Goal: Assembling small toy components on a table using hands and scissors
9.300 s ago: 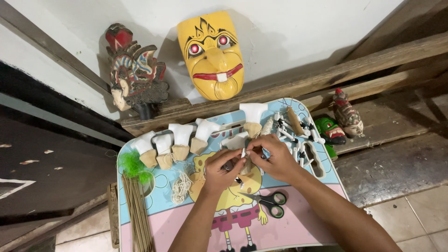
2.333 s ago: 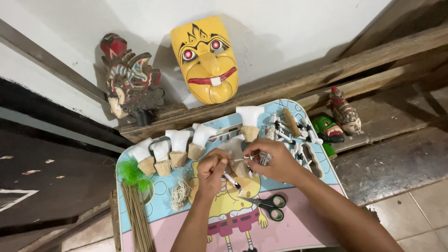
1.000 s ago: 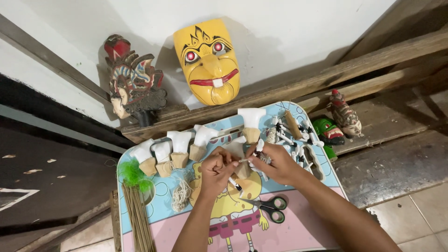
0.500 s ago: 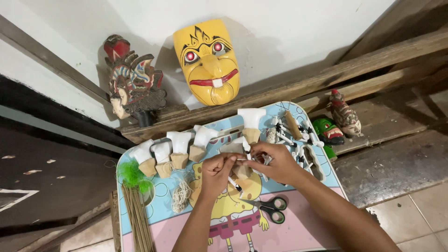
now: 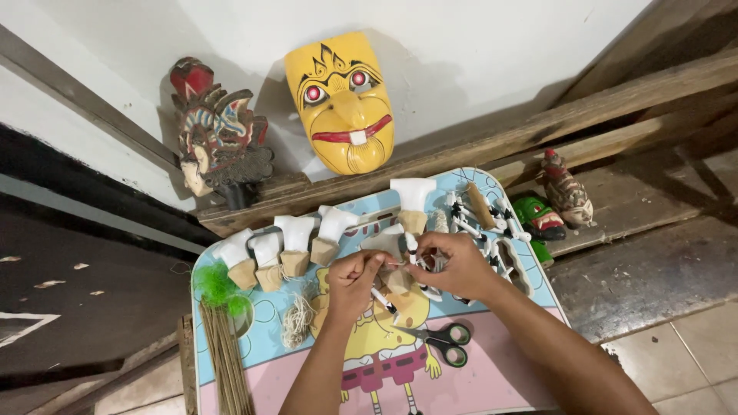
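Here, at lower center, the left hand (image 5: 355,281) pinches a small white-and-black puppet limb (image 5: 382,298), while the right hand (image 5: 453,265) closes its fingertips on a white puppet piece (image 5: 410,247) just above; scissors (image 5: 440,343) lie nearby on the cartoon table (image 5: 492,376), and a yellow mask (image 5: 343,101) leans at upper center.

Both hands (image 5: 407,270) on small puppet piece (image 5: 397,270)

Cartoon-printed table (image 5: 492,376) under scissors (image 5: 438,342)

My desk (image 5: 231,384) is pale blue and pink with a yellow cartoon figure; the carved wooden mask (image 5: 342,100) is yellow, red-lipped; the steel scissors (image 5: 438,342) have black handles.
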